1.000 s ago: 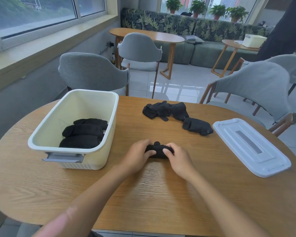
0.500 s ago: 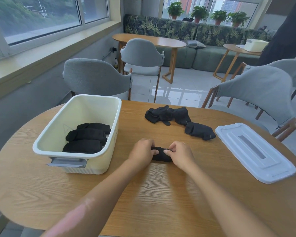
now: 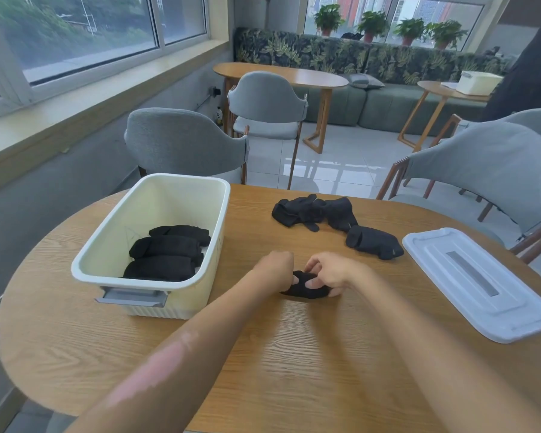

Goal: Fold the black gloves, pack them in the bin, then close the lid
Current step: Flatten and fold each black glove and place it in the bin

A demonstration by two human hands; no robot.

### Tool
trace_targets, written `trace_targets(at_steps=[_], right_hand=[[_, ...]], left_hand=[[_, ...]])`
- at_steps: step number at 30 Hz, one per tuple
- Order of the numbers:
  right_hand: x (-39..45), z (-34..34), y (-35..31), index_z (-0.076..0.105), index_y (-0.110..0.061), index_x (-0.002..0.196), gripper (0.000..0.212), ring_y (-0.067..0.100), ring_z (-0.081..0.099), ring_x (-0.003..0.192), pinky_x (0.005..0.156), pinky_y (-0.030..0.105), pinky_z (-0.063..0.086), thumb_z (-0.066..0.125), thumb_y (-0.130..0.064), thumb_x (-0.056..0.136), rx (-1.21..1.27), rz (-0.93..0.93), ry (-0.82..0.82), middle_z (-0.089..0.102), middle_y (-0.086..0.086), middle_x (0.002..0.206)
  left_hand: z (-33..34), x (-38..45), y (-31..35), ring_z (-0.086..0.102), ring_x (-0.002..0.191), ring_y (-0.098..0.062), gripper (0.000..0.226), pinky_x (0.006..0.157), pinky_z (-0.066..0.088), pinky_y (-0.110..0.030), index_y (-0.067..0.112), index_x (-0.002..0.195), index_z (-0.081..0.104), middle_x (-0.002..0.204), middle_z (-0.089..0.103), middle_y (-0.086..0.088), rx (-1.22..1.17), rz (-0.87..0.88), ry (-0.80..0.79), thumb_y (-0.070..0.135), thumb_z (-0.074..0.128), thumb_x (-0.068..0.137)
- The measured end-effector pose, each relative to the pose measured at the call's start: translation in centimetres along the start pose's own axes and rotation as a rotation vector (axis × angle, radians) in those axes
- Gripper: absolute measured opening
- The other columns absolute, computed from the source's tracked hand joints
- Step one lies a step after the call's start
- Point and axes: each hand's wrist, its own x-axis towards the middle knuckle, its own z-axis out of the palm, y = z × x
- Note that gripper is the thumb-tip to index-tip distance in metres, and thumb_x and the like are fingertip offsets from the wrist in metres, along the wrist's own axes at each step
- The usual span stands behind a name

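Nearest, two bare forearms reach out over a round wooden table (image 3: 294, 370) and meet at its middle, where both hands work on one small black glove bundle (image 3: 305, 287) lying on the wood. The left hand (image 3: 275, 265) curls over the bundle's left end; the right hand (image 3: 328, 273) has its fingers (image 3: 310, 284) bent and pinching the fabric from above, thumb side toward the other hand — it looks like a fold being tightened, not yet finished. Just left of the hands stands a cream bin (image 3: 113, 245), open, with three folded black gloves (image 3: 166, 254) lying side by side in its near end. To the right, well apart from the bin, a white lid (image 3: 478, 282) lies flat on the table. Farther back, toward the far edge, a loose heap of black gloves (image 3: 313, 210) waits unfolded, with one more glove piece (image 3: 374, 242) just beside it. Beyond the table are grey chairs (image 3: 185, 142) and a window. So the job seems partly done: three packed, one in hand, the heap still to fold, the lid still off.
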Motion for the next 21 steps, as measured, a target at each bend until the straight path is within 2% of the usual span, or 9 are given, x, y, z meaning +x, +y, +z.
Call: trace_targets(at_steps=[4, 8, 12, 18, 21], right_hand=[[0.6, -0.3, -1.2, 0.059, -0.022, 0.124, 0.040, 0.029, 0.063, 0.107, 0.079, 0.043, 0.062, 0.073, -0.009, 0.089, -0.068, 0.033, -0.053, 0.060, 0.006, 0.131], [0.7, -0.2, -2.0, 0.060, -0.017, 0.132, 0.045, 0.031, 0.063, 0.107, 0.081, 0.044, 0.062, 0.071, -0.006, 0.090, -0.170, 0.016, -0.061, 0.061, 0.009, 0.127], [0.5, 0.4, -2.1, 0.059, -0.013, 0.133, 0.042, 0.031, 0.063, 0.107, 0.084, 0.042, 0.061, 0.068, -0.009, 0.092, -0.251, -0.008, -0.026, 0.063, 0.010, 0.123], [-0.2, 0.6, -1.7, 0.062, -0.012, 0.130, 0.038, 0.030, 0.063, 0.109, 0.086, 0.040, 0.059, 0.068, -0.011, 0.092, -0.199, -0.060, -0.002, 0.063, 0.010, 0.124], [-0.9, 0.1, -1.6, 0.064, -0.015, 0.126, 0.034, 0.030, 0.062, 0.110, 0.090, 0.044, 0.058, 0.066, -0.009, 0.093, -0.115, -0.077, 0.005, 0.064, 0.008, 0.122]], left_hand=[[-0.5, 0.2, 0.5, 0.063, 0.106, -0.033, 0.038, 0.082, 0.057, -0.040, 0.008, 0.129, 0.055, 0.123, 0.060, -0.015, -0.011, -0.016, -0.071, 0.027, 0.064, 0.098], [-0.8, 0.1, 0.4, 0.068, 0.097, -0.034, 0.033, 0.079, 0.062, -0.044, 0.007, 0.126, 0.056, 0.117, 0.062, -0.016, -0.114, -0.041, -0.120, 0.023, 0.064, 0.098], [-0.9, 0.0, 0.1, 0.070, 0.094, -0.031, 0.030, 0.076, 0.060, -0.038, 0.010, 0.122, 0.060, 0.112, 0.066, -0.013, -0.162, -0.022, -0.105, 0.021, 0.067, 0.096], [-1.1, -0.6, -0.3, 0.069, 0.093, -0.027, 0.023, 0.073, 0.057, -0.035, 0.011, 0.111, 0.065, 0.105, 0.068, -0.011, -0.217, -0.016, -0.078, 0.023, 0.072, 0.092], [-2.2, -1.2, -0.3, 0.066, 0.085, -0.026, 0.021, 0.070, 0.056, -0.034, 0.011, 0.108, 0.067, 0.103, 0.069, -0.011, -0.221, 0.006, -0.051, 0.024, 0.072, 0.092]])
